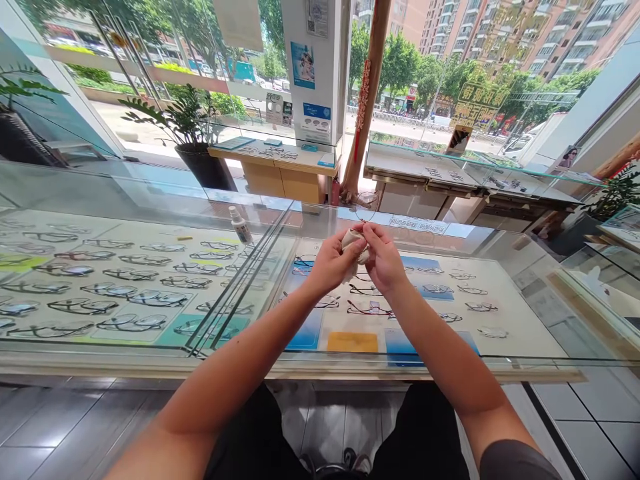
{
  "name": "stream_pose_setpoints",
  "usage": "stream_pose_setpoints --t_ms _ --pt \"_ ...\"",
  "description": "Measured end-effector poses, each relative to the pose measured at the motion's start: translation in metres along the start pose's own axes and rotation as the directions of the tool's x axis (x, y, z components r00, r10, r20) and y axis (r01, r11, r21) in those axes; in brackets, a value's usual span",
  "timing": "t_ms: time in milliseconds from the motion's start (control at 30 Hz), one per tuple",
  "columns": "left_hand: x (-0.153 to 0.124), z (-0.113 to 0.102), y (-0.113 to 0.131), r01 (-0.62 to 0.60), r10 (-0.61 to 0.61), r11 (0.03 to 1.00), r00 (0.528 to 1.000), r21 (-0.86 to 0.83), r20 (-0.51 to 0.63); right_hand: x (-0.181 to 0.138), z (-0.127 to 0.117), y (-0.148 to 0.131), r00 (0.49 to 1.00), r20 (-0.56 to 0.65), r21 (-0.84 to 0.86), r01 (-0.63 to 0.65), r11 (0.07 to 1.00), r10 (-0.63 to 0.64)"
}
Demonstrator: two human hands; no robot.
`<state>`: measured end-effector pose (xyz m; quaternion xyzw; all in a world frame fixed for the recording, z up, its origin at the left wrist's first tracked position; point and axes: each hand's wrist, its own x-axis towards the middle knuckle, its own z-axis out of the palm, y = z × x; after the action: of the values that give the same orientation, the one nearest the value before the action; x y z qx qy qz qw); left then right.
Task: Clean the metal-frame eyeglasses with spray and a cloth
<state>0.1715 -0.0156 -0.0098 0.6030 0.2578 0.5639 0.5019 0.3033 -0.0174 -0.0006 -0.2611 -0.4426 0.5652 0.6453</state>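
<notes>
Both hands meet above the glass counter, close together. My left hand (333, 261) is closed, its thumb pressed on a crumpled pale cloth (356, 241). Beside it, my right hand (386, 260) is also closed, its fingers pinching a pair of thin-rimmed glasses (367, 221) near the cloth. One round lens rim stands up beyond the fingertips; the other part of the glasses is hidden by the cloth and fingers. To the left, a white spray bottle (241, 227) stands upright on the counter top.
The glass display counter (310, 360) runs across in front of me, with rows of eyeglasses (157, 298) under its top. A yellow-orange card (353, 342) lies inside. Farther off are a potted plant (205, 160), a wooden post (367, 100) and more display cases (425, 170) by the windows.
</notes>
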Motion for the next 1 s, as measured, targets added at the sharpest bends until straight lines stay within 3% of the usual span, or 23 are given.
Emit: stream_pose_setpoints --t_ms 167,267,400,500,567,733,867,933,1000 --pt "-0.001 -0.002 0.006 -0.061 0.068 0.996 0.992 0.068 -0.106 -0.001 0.007 0.004 1.000 0.003 -0.078 0.024 0.997 -0.024" --pt "-0.001 -0.002 0.006 -0.056 0.066 0.994 0.993 0.099 -0.102 -0.003 0.002 0.004 0.999 -0.012 -0.109 0.050 0.993 -0.051" --pt "0.001 -0.006 0.008 0.000 -0.002 0.999 0.999 0.048 0.038 -0.004 -0.007 -0.003 0.997 -0.042 -0.125 0.054 0.991 -0.060" --pt "0.003 -0.012 0.011 0.030 -0.028 1.000 0.975 -0.006 0.218 -0.003 -0.011 -0.009 0.997 -0.059 -0.085 0.041 0.996 -0.046" --pt "0.002 -0.013 0.012 0.039 -0.031 0.999 0.963 -0.024 0.267 -0.003 -0.011 -0.011 0.997 -0.061 -0.076 0.042 0.996 -0.046" --pt "-0.001 -0.006 0.008 -0.022 0.018 0.999 0.996 0.042 0.085 -0.005 -0.005 -0.005 0.997 -0.045 -0.101 0.051 0.994 -0.055" --pt "-0.001 -0.002 0.003 -0.083 0.086 0.992 0.996 0.094 -0.031 -0.006 -0.005 0.002 0.993 0.005 -0.121 0.114 0.986 -0.114" --pt "0.000 -0.003 0.004 -0.078 0.083 0.991 0.995 0.106 -0.050 -0.006 -0.007 0.002 0.993 0.006 -0.127 0.118 0.985 -0.119" --pt "0.002 -0.008 0.006 -0.046 0.046 0.994 0.999 0.101 0.002 -0.006 -0.009 0.000 0.994 -0.006 -0.134 0.103 0.986 -0.105"
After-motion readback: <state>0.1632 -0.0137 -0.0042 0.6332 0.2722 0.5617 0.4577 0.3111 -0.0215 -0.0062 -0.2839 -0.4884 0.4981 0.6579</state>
